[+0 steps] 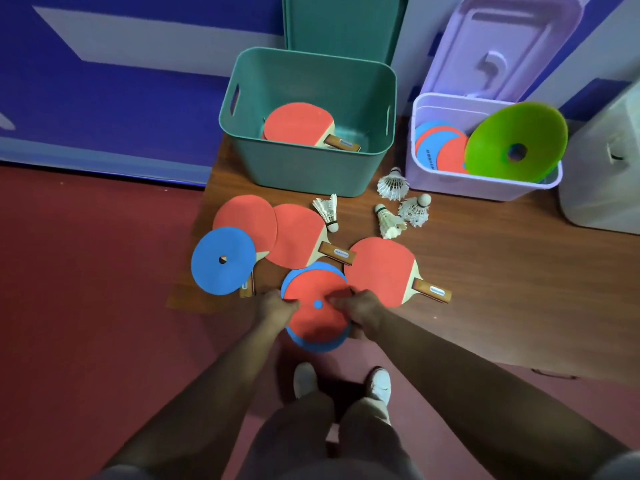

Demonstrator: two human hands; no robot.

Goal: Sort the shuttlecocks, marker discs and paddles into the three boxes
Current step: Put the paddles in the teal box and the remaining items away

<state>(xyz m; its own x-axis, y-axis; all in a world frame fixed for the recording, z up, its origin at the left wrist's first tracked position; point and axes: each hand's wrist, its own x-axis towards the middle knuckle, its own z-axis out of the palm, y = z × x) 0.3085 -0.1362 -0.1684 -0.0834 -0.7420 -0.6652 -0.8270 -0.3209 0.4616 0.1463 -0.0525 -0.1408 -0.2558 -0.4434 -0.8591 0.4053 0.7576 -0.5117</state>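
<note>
A stack of two marker discs, a red disc on top of a blue disc, is held at the near edge of the desk. The left hand is closed in a grip on the stack's left rim, and the right hand is closed in a grip on its right rim, thumbs on top.

One more blue marker disc is seen lying at the desk's left edge, partly over a paddle. Three red paddles are counted on the desk: a left paddle, a middle paddle overlapping it, and a right paddle just beside the held stack.

Four shuttlecocks are scattered on the desk: one touching the middle paddle, one near the purple box, and two close together.

At least one red paddle is contained in the green box. Several blue and red discs and a green cone disc leaning on the rim are held in the purple box. A third, whitish box is partly seen at the right.
</note>
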